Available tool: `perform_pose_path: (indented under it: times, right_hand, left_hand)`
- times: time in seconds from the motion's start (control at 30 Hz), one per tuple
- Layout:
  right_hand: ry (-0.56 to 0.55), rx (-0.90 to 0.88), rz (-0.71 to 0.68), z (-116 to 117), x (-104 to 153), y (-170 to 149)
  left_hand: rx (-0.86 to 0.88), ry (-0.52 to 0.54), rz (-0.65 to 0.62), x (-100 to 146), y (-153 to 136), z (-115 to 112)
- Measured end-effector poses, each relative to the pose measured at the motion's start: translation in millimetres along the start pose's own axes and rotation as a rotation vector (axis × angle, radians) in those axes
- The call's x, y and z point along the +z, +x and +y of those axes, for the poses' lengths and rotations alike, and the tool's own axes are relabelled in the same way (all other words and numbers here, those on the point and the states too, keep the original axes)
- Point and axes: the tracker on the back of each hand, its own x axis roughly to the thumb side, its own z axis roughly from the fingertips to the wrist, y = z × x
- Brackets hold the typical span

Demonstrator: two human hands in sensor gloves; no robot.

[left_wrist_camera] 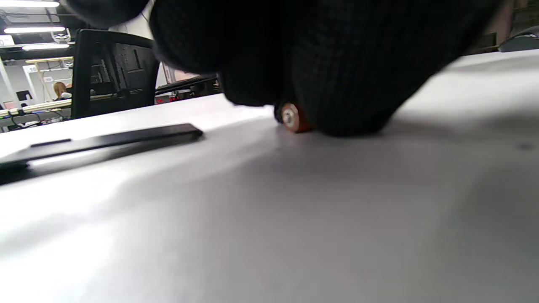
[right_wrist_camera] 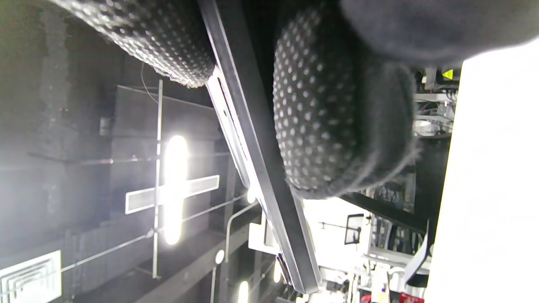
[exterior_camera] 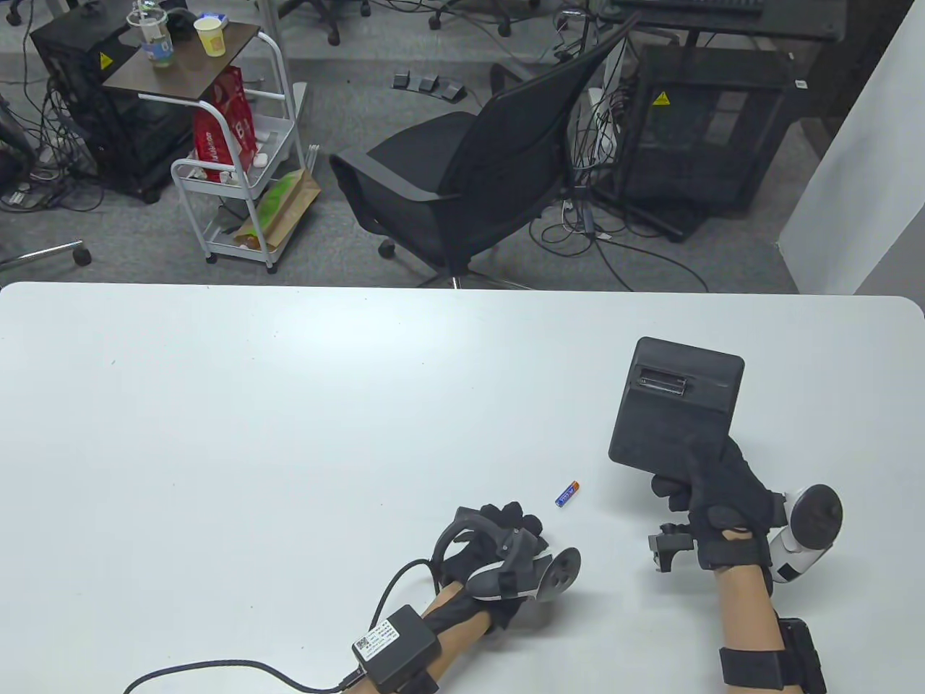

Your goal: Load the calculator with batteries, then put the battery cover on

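Note:
My right hand point(exterior_camera: 704, 491) grips the black calculator point(exterior_camera: 676, 412) by its near end and holds it back side up above the table. Its battery compartment point(exterior_camera: 661, 381) is open. In the right wrist view the fingers point(right_wrist_camera: 324, 118) clamp the calculator's edge point(right_wrist_camera: 257, 168). My left hand point(exterior_camera: 506, 528) rests on the table with curled fingers. In the left wrist view its fingertips point(left_wrist_camera: 337, 84) close over a battery point(left_wrist_camera: 290, 118) with an orange end, on the table. Another blue and orange battery point(exterior_camera: 568, 494) lies loose just right of that hand. A flat black piece, probably the battery cover point(left_wrist_camera: 105, 143), lies nearby; the table view hides it.
The white table point(exterior_camera: 253, 434) ends at its far edge, with a black office chair point(exterior_camera: 470, 173) and a cart point(exterior_camera: 231, 144) beyond it. A cable point(exterior_camera: 238, 669) runs from my left forearm along the near edge.

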Motion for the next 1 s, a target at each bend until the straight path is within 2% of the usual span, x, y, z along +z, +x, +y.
perform_pose_path:
  times: [0.13, 0.23, 0.33, 0.43, 0.63, 0.87, 1.0]
  right_hand:
    - [0.005, 0.001, 0.000, 0.6, 0.0, -0.1]
    - [0.012, 0.009, -0.004, 0.8, -0.3, 0.7]
    - [0.013, 0.007, -0.009, 0.9, -0.3, 1.5]
    - [0.020, 0.006, -0.013, 1.5, -0.4, 2.6]
    - [0.049, 0.015, -0.025, 7.1, 1.2, 6.0]
    - [0.101, 0.021, -0.037, 17.4, 3.8, 10.2]
    - [0.167, 0.041, -0.042, 30.4, 7.4, 12.1]
  left_hand:
    - [0.023, -0.052, -0.012, -1.6, -1.7, -3.0]
    - [0.045, -0.044, -0.006, -0.1, -4.3, -2.1]
    - [0.047, 0.022, 0.021, 5.1, -7.5, 9.8]
    - [0.123, 0.096, 0.056, 13.4, -15.9, 25.8]
    - [0.225, 0.178, 0.141, 27.4, -41.9, 42.9]
    - [0.327, 0.386, 0.185, 42.4, -71.8, 62.7]
    - [0.447, 0.486, 0.204, 51.2, -88.0, 70.3]
